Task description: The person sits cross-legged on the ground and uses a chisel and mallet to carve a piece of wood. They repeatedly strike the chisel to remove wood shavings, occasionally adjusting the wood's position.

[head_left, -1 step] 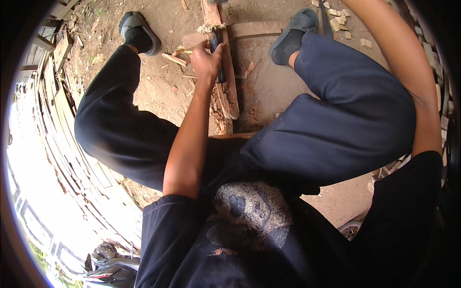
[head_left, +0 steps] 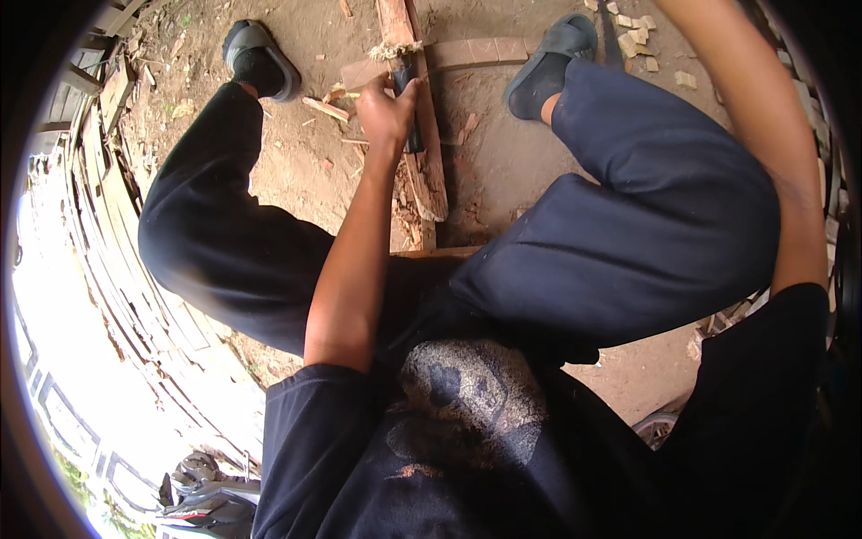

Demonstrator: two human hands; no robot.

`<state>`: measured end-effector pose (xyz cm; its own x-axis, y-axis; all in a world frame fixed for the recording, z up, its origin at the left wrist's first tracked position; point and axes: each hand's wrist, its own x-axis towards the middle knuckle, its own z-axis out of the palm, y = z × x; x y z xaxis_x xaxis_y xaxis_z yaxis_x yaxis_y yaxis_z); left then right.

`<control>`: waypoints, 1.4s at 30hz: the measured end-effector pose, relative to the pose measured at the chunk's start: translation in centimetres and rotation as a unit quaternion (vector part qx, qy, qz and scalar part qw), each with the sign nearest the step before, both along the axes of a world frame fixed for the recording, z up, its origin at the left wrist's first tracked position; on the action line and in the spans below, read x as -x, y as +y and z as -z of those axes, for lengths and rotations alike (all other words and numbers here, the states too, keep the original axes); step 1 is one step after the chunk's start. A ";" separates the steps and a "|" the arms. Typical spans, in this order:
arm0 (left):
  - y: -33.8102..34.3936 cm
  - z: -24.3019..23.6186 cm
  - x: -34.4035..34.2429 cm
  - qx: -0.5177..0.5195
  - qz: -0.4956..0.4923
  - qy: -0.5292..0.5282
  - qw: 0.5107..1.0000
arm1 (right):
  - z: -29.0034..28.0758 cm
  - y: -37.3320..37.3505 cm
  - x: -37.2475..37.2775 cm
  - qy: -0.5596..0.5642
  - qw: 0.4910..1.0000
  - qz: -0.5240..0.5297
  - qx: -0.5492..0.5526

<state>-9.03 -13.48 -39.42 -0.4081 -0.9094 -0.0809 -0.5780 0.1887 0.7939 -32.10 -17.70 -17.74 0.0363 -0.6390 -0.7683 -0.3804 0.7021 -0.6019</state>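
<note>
My left hand (head_left: 386, 117) is closed around a dark cylindrical tool handle (head_left: 406, 76) lying along a long, rough reddish wooden plank (head_left: 429, 180). A pale, frayed, splintered clump (head_left: 395, 51) sits at the handle's upper end. Beside my hand, at its upper left, is a short light-brown wood piece (head_left: 361, 74). My right forearm (head_left: 745, 81) reaches up out of the top edge, so my right hand is not in view.
My sandalled feet (head_left: 548, 72) rest either side on dirt (head_left: 305, 171) strewn with chips. A curved wood strip (head_left: 476, 52) lies crosswise. Small cut blocks (head_left: 639, 36) lie upper right, stacked boards (head_left: 103, 189) at left, a motorbike (head_left: 202, 503) at lower left.
A dark object seen at the top edge above the plank has left the view. My right forearm has shifted slightly; my left hand stays in place on the handle.
</note>
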 end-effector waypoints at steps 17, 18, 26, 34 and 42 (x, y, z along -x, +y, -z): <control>0.8 0.1 -0.1 0.020 0.007 -0.044 0.999 | 2.2 0.4 -1.3 -0.020 0.998 -0.039 -0.045; 0.7 -0.2 -0.1 0.009 0.008 -0.049 0.999 | 1.8 0.2 -1.1 -0.022 0.999 -0.027 -0.036; 0.6 -1.5 0.5 0.006 0.010 -0.098 0.995 | -0.5 -1.1 -1.1 0.130 0.969 0.112 0.177; 1.3 -1.2 0.3 0.063 0.003 -0.079 0.995 | 3.2 1.2 -2.5 0.036 0.993 -0.108 -0.007; 1.5 -0.3 0.0 0.005 -0.030 -0.073 0.997 | -1.2 -0.3 0.5 0.017 0.995 0.017 0.096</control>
